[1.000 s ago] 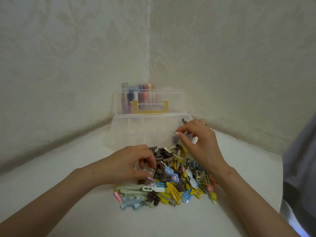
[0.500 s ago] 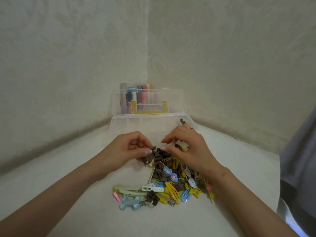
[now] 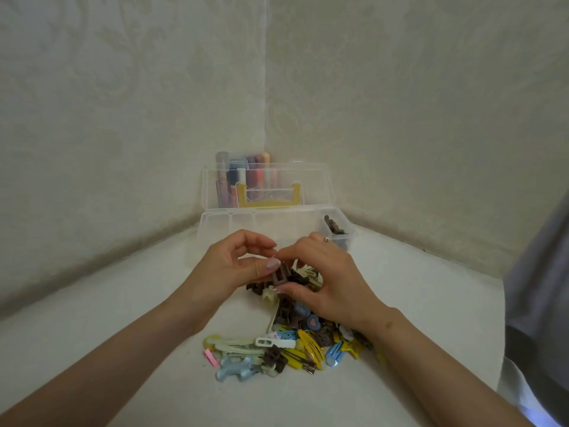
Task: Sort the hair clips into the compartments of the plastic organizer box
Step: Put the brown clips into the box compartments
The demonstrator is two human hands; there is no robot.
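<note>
- The plastic organizer box (image 3: 277, 216) stands open in the corner, its lid (image 3: 311, 183) upright behind it; the pile of hair clips (image 3: 295, 343) lies just in front of the box, on the table (image 3: 123, 318).
- Both hands meet between the pile and the box's front wall. The left hand (image 3: 234, 268) has thumb and forefinger curled in, pinching the top of a brown claw clip (image 3: 280, 277).
- The right hand (image 3: 328, 283) curls round the same clip from the other side, its thumb under the clip and its fingertips above.
- The box's right-end compartment already holds several brown clips (image 3: 335, 230); the other compartments look bare, though the clear walls make that hard to tell.
- I judge the step to be picking brown claw clips out of the tangle, early in the sort, as most of the pile is left.
- The next move calls for freeing this clip from its neighbours, one hand letting go, and the other carrying it to the box's right end.
</note>
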